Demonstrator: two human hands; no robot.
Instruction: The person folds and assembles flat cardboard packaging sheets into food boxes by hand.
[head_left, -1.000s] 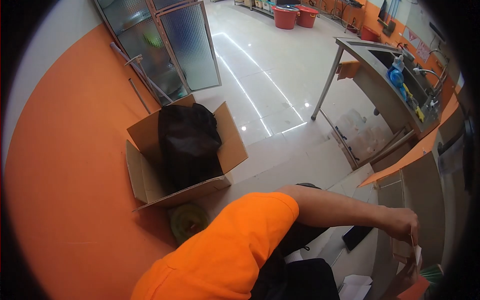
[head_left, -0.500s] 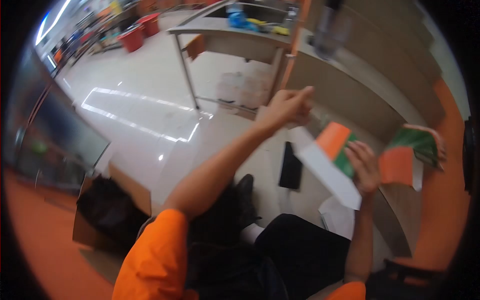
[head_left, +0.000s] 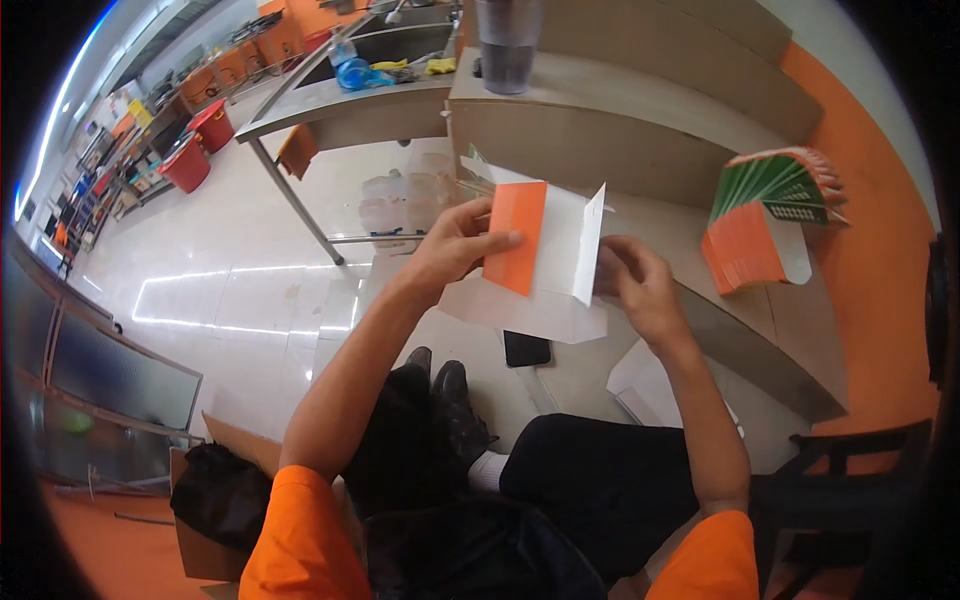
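Note:
A partly unfolded paper carton [head_left: 562, 245], white inside with an orange panel, is held up in front of me over my lap. My left hand [head_left: 462, 240] grips its left side, thumb pressed flat on the orange panel and fingers hidden behind. At the right edge, the fingers of my right hand [head_left: 640, 290] are bent against the upright white flap, their tips partly hidden by it. To the right, a fanned stack of flat orange and green cartons [head_left: 750, 245] stands on the beige ledge [head_left: 700, 130].
A clear cup [head_left: 506, 50] stands on the ledge. Left of it is a metal sink counter [head_left: 350, 100] with cloths and a blue item. A black phone [head_left: 527, 349] lies below the carton. By my left side sits a cardboard box [head_left: 240, 440] with a black bag.
My left hand came down from a pointing pose and now grips the carton. The carton has turned to show its white inside. My right hand shifted to its right flap. The view swung right.

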